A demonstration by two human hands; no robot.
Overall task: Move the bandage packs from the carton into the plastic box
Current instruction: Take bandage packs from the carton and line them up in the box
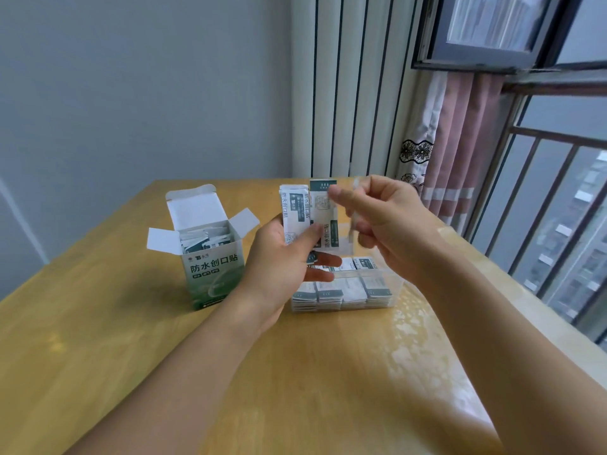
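My left grip (pixel 289 254) holds a fan of packs (pixel 308 215) upright, long axis vertical; my right grip (pixel 371 211) pinches one, blurred. The box (pixel 395 284) sits directly below, the carton (pixel 213 277) left.

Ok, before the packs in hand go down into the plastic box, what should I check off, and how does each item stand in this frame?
1. Left hand grips the bunch of bandage packs firmly: ok, thumb and fingers curl round them.
2. Right hand has a hold on a pack: cannot tell; it pinches something thin and blurred beside the bunch.
3. Plastic box is open on top: ok, no lid in view.
4. Room left in the box: cannot tell; stacks fill the front row, and the hands hide the back.
5. Carton stands upright, flaps open, more packs inside: ok.
6. Box sits flat on the table: ok.
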